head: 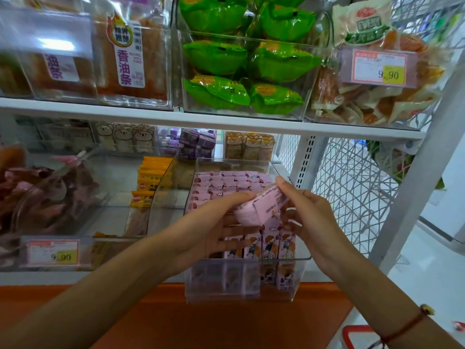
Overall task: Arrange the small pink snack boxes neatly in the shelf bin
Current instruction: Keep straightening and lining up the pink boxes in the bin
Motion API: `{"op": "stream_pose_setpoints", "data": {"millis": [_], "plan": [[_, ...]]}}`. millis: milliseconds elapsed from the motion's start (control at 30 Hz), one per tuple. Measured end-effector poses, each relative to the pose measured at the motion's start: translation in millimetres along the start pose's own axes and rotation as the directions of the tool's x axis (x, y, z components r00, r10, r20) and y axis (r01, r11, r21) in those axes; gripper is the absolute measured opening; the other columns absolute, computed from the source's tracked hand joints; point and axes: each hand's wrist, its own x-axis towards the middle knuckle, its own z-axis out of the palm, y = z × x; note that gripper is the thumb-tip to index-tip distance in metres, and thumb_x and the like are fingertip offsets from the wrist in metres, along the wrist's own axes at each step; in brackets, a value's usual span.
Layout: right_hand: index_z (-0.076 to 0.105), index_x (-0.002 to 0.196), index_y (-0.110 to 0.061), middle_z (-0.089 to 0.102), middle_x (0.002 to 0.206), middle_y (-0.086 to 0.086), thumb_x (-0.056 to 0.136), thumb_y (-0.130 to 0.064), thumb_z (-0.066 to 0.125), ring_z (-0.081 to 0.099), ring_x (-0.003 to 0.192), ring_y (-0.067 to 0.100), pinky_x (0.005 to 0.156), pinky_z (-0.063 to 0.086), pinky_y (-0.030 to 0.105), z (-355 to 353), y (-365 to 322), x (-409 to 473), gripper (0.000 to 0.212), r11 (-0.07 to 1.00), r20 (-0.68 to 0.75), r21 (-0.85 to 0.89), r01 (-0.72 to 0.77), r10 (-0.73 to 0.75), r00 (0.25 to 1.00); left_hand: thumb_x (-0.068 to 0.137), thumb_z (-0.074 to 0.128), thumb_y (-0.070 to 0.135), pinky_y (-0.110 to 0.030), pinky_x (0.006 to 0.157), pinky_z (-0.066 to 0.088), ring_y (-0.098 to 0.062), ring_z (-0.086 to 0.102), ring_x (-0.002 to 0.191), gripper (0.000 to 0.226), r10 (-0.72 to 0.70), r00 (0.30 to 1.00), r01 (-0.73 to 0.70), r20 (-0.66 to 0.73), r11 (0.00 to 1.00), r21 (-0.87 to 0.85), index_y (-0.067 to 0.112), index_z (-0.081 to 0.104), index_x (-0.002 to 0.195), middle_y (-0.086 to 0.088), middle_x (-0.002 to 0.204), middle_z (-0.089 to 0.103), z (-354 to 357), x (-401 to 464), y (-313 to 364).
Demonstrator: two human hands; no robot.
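- my left hand (214, 222) cradles one small pink cardboard snack box (261, 204) from below, fingers curled round it, and my right hand (309, 212) pinches its far end.
- the box hangs tilted above the clear plastic shelf bin (305, 267), not yet in it.
- flat pink boxes (221, 183) fill the back; upright ones (266, 241) line the front.
- risk, i'd say: lowering it at this tilt could topple the upright row, or wedge it crooked.

Pale pink cardboard snack boxes (261, 244) printed with cartoon children, glossy lime-green snack packets (216, 56), yellow-orange wrapped bars (151, 172), red-bordered price label (378, 68) with yellow patch
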Motion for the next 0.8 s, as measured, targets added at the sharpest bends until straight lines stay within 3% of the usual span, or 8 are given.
{"op": "stream_pose_setpoints", "data": {"millis": [167, 233, 267, 333, 367, 433, 600, 800], "plan": [[0.070, 0.094, -0.009, 0.069, 0.078, 0.003, 0.088, -0.042, 0.057, 0.060, 0.066, 0.012, 0.063, 0.047, 0.024, 2.3, 2.4, -1.4, 0.036, 0.999, 0.045, -0.052, 0.017, -0.015, 0.999, 0.059, 0.069, 0.053, -0.018, 0.059, 0.053, -0.007, 0.071, 0.073, 0.043, -0.009, 0.999, 0.012, -0.034, 0.995, 0.097, 0.026, 0.071, 0.094, 0.003, 0.083, 0.076, 4.8, 2.4, 2.3], [0.069, 0.101, -0.014, 0.070, 0.082, 0.003, 0.093, -0.035, 0.054, 0.064, 0.069, 0.013, 0.063, 0.050, 0.023, 2.9, 0.6, -1.0, 0.027, 0.999, 0.071, -0.042, 0.024, -0.021, 0.997, 0.062, 0.072, 0.046, -0.013, 0.058, 0.052, -0.003, 0.071, 0.072, 0.045, 0.101, 0.986, -0.069, -0.129, 0.970, 0.235, 0.023, 0.066, 0.101, 0.008, 0.081, 0.075, 5.3, 2.3, -0.5], [0.067, 0.105, -0.018, 0.071, 0.085, 0.001, 0.094, -0.029, 0.053, 0.068, 0.072, 0.012, 0.064, 0.052, 0.022, 2.2, -0.4, -0.3, 0.021, 0.999, 0.097, -0.012, 0.037, -0.035, 0.995, 0.066, 0.075, 0.040, -0.010, 0.058, 0.051, 0.001, 0.069, 0.075, 0.042, 0.225, 0.958, -0.147, -0.177, 0.918, 0.368, 0.025, 0.063, 0.104, 0.009, 0.084, 0.073, 3.6, 2.4, -2.7], [0.065, 0.107, -0.028, 0.073, 0.094, -0.003, 0.094, -0.015, 0.054, 0.069, 0.087, 0.011, 0.071, 0.054, 0.022, -1.1, -3.3, -0.7, 0.022, 0.995, 0.163, 0.045, 0.092, -0.098, 0.982, 0.075, 0.076, 0.027, -0.006, 0.069, 0.049, 0.008, 0.062, 0.088, 0.045, 0.498, 0.851, -0.264, -0.167, 0.679, 0.685, 0.034, 0.057, 0.115, 0.020, 0.096, 0.066, -3.3, 1.5, -6.3], [0.066, 0.105, -0.032, 0.073, 0.100, -0.004, 0.091, -0.009, 0.056, 0.068, 0.094, 0.012, 0.075, 0.054, 0.024, -2.8, -4.3, -1.6, 0.028, 0.989, 0.198, 0.046, 0.141, -0.147, 0.969, 0.077, 0.075, 0.024, -0.004, 0.075, 0.047, 0.009, 0.058, 0.093, 0.048, 0.586, 0.799, -0.283, -0.133, 0.563, 0.777, 0.037, 0.055, 0.119, 0.027, 0.099, 0.061, -6.6, 0.5, -6.4], [0.068, 0.099, -0.034, 0.071, 0.106, -0.008, 0.081, -0.005, 0.066, 0.066, 0.100, 0.012, 0.080, 0.054, 0.025, -4.8, -4.4, -4.9, 0.034, 0.967, 0.276, 0.000, 0.254, -0.244, 0.930, 0.078, 0.075, 0.019, -0.002, 0.079, 0.044, 0.011, 0.055, 0.099, 0.048, 0.678, 0.728, -0.305, -0.106, 0.458, 0.835, 0.043, 0.055, 0.114, 0.033, 0.100, 0.055, -11.5, -1.1, -4.6], [0.071, 0.094, -0.031, 0.070, 0.107, -0.007, 0.064, -0.024, 0.077, 0.068, 0.098, 0.012, 0.077, 0.054, 0.019, -3.0, -4.0, -12.7, 0.032, 0.908, 0.354, -0.036, 0.416, -0.378, 0.855, 0.077, 0.076, 0.010, -0.003, 0.087, 0.042, 0.007, 0.057, 0.103, 0.043, 0.722, 0.687, -0.369, -0.085, 0.447, 0.815, 0.036, 0.060, 0.107, 0.025, 0.105, 0.061, -16.9, 2.3, -8.3], [0.069, 0.101, -0.034, 0.069, 0.111, -0.009, 0.067, -0.031, 0.074, 0.068, 0.099, 0.012, 0.078, 0.056, 0.024, -5.3, -3.5, -12.4, 0.035, 0.909, 0.299, -0.065, 0.412, -0.376, 0.877, 0.079, 0.075, 0.019, -0.002, 0.084, 0.042, 0.010, 0.055, 0.103, 0.042, 0.698, 0.712, -0.360, -0.072, 0.452, 0.816, 0.040, 0.057, 0.111, 0.028, 0.106, 0.061, -18.5, 5.6, -11.9]]}}
